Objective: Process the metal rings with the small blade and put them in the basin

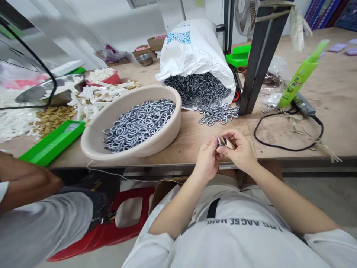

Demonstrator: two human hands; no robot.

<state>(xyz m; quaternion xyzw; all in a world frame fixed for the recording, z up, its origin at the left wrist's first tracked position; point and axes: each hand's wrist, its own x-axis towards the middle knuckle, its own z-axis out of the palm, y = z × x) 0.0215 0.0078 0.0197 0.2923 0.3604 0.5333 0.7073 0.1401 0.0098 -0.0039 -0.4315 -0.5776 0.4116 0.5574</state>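
Ring of dark grey metal [219, 141] sits over the near edge of the plywood tabletop [192, 146], pinched between thumb and curled fingers of the left hand [206, 159]. Just right of it, the right hand [242, 149] pinches a small dark-and-cream piece [229, 144] between thumb and fingers; I cannot tell whether that piece touches the ring. Left of the hands, a beige basin [93, 143] holds a heap of similar rings [139, 124]. Farther off, a white sack [195, 48] lies with its mouth facing near, loose rings [219, 114] spread before it. A black cord [290, 149] curves at right.
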